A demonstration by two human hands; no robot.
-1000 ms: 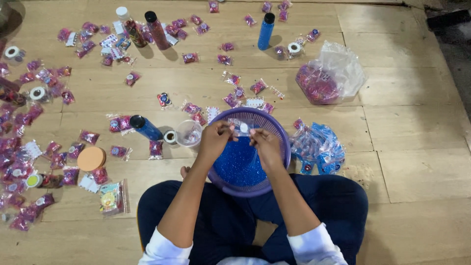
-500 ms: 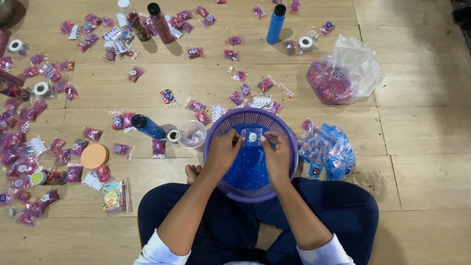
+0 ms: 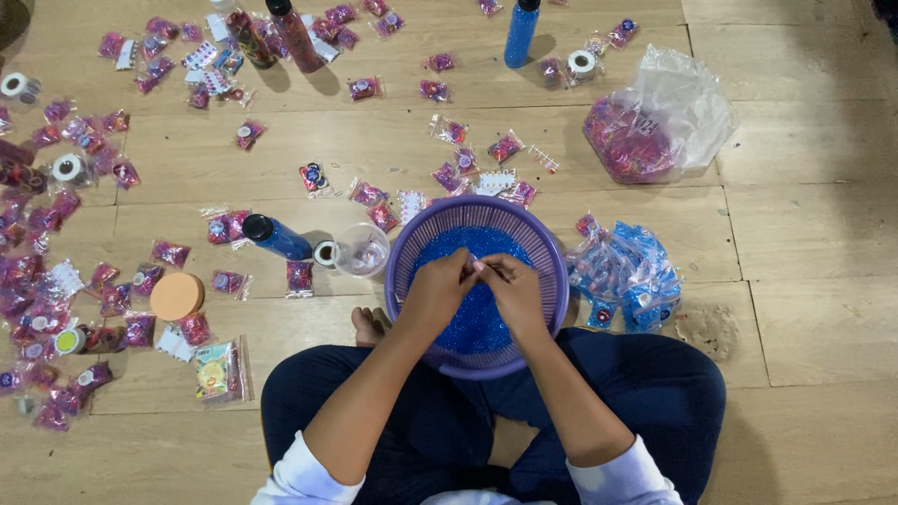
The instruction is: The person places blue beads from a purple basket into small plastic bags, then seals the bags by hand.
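Sitting cross-legged and pinching, with left hand (image 3: 437, 293) and right hand (image 3: 514, 291) fingertips narrowed together on a small pale piece (image 3: 479, 266) over blue beads (image 3: 451, 247) in the purple basket (image 3: 392, 271), seemingly mid-packing, needing next a steady, low grip.

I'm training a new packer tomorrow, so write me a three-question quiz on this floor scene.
1. True or false: both hands are over the purple basket.
2. What fills the basket? A) pink packets B) blue beads C) tape rolls
3. Complete: the clear plastic bag of pink packets lies toward the person's ____ side.

Key:
1. True: the left hand and right hand meet above it, fingertips together on something too small to tell.
2. B: blue beads.
3. Right.
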